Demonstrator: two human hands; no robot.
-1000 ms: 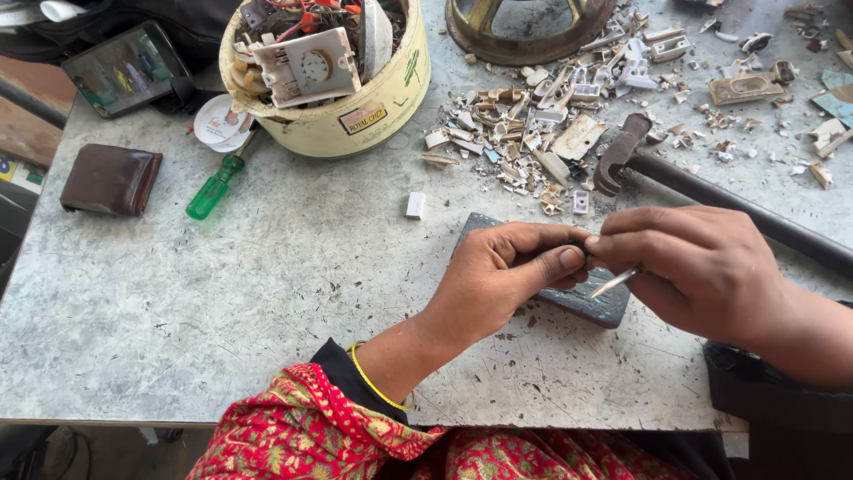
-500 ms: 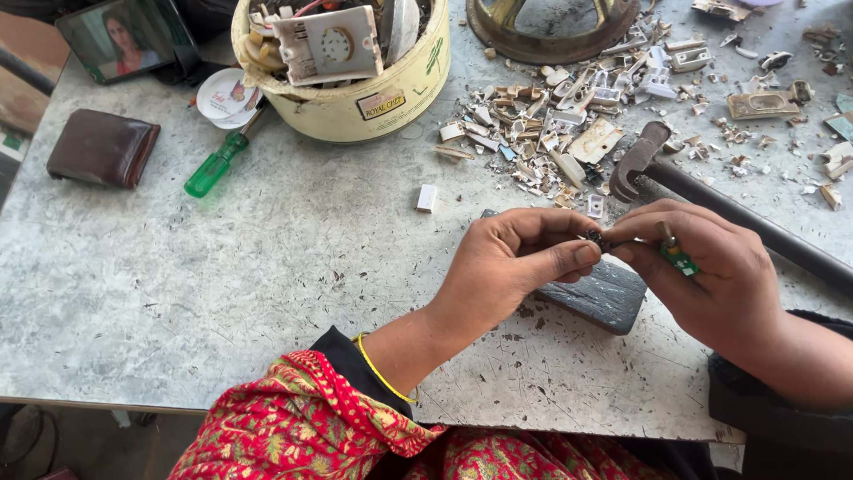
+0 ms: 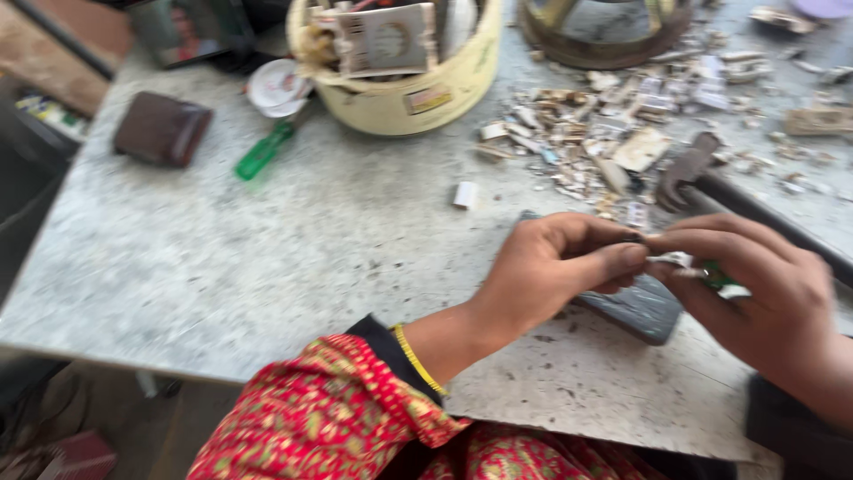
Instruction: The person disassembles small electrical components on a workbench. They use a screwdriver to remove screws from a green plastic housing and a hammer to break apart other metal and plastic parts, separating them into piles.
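Your left hand (image 3: 555, 271) pinches one end of a small whitish piece (image 3: 673, 260), thumb pressed against forefinger; your right hand (image 3: 755, 284) closes on the other end, fingers curled, with a bit of green (image 3: 718, 277) showing under them.

Head view, against half a second ago: both hands hold the same meeting point over the dark flat block (image 3: 635, 307), and the grip has not let go. The camera has swung, so the table (image 3: 267, 267) fills more of the view and the frame is blurred. Judgement: the working of the piece goes on, not finished.

The piece itself is tiny, pale, partly hidden by fingertips; its shape cannot be told.

Around: hammer (image 3: 689, 169) beside the scrap pile (image 3: 604, 133), cream tub (image 3: 418, 84) of parts, green-handled screwdriver (image 3: 262, 153), brown wallet (image 3: 162, 129).
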